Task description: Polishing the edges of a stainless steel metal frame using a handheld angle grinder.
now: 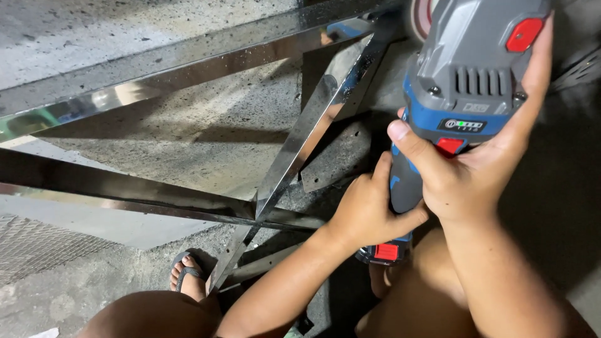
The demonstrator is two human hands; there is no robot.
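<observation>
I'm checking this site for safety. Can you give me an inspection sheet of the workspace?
Surface: rough speckled concrete floor.
Job's things: blue-and-grey cordless angle grinder; polished mirror-finish steel tube frame.
Clutter: flat grey metal plate under the frame.
Grippers: left hand wraps the grinder's handle; right hand grips its body, fingers closed.
Cables: nothing seen.
Surroundings: foot in open flip-flop sandal beside the frame; metal mesh at left.

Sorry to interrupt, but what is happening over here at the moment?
A person crouches over a shiny metal frame on the concrete floor, gripping a blue and grey cordless grinder with both hands. The left hand wraps the handle; the right hand steadies the body. A sandalled foot rests beside the frame.
</observation>
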